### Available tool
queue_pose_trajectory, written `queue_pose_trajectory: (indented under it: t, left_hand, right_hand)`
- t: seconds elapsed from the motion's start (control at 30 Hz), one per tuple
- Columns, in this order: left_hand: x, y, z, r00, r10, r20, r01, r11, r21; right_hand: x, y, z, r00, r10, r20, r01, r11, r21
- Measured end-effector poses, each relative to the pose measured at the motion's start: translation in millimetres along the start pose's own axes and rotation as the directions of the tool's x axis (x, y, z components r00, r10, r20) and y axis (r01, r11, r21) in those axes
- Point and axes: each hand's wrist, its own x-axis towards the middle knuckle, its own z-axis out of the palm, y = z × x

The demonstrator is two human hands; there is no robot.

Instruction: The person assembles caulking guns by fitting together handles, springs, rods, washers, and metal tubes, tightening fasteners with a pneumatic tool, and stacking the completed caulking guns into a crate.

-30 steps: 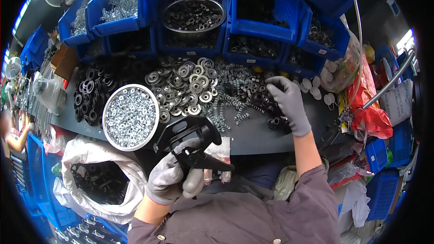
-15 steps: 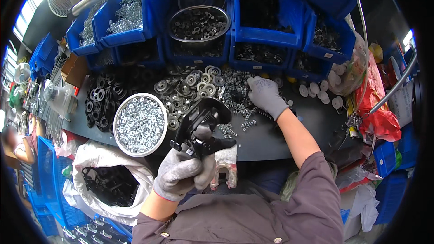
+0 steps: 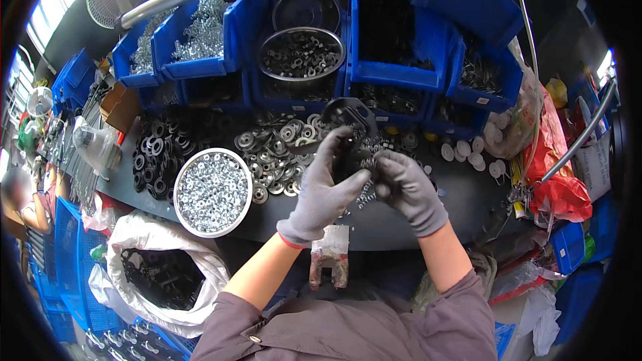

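Both my hands wear grey gloves and meet above the middle of the bench. My left hand (image 3: 322, 194) grips a black bracket-like part (image 3: 354, 115) with a rounded, ring-like end pointing away from me. Close against its right side, my right hand (image 3: 411, 192) has its fingertips pinched together. Coils of a small spring (image 3: 367, 163) show beside those fingertips, but whether they hold it is hidden. Behind the hands lie a heap of metal discs (image 3: 267, 154) and loose coil springs, partly covered by the black part.
A round bowl of small metal parts (image 3: 212, 192) stands left of my hands, before black rings (image 3: 157, 154). Blue bins (image 3: 398, 70) and a metal bowl of nuts (image 3: 302, 53) line the back. White discs (image 3: 461, 150) lie right. A white sack (image 3: 154, 230) stands front left.
My right hand has come back from the spring pile to the black part. My left hand has moved away from me and to the right, turning the part so its rounded end points away.
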Motion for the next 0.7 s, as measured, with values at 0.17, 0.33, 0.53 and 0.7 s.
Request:
queue_pose_trajectory:
  t: [0.17, 0.33, 0.53, 0.7]
  left_hand:
    - [0.8, -2.4, 2.2, 0.996, 0.066, -0.051, -0.049, 0.960, 0.277]
    - [6.7, 2.2, 7.9, 0.971, 0.232, 0.060, -0.231, 0.844, 0.484]
    - [35.8, -11.2, 13.3, 0.966, 0.227, 0.126, -0.254, 0.728, 0.637]
    - [53.6, -27.9, 8.6, 0.960, 0.270, 0.076, -0.205, 0.488, 0.849]
  right_hand:
    - [-7.1, 1.0, 4.6, 0.999, -0.040, -0.014, 0.039, 0.997, -0.072]
    - [-4.0, 5.2, -11.0, 0.998, -0.055, 0.039, 0.061, 0.983, -0.173]
    - [1.4, 9.8, -23.3, 0.888, -0.461, -0.002, 0.385, 0.744, -0.546]
    - [12.5, 17.4, -26.0, 0.661, -0.738, 0.132, 0.484, 0.286, -0.827]
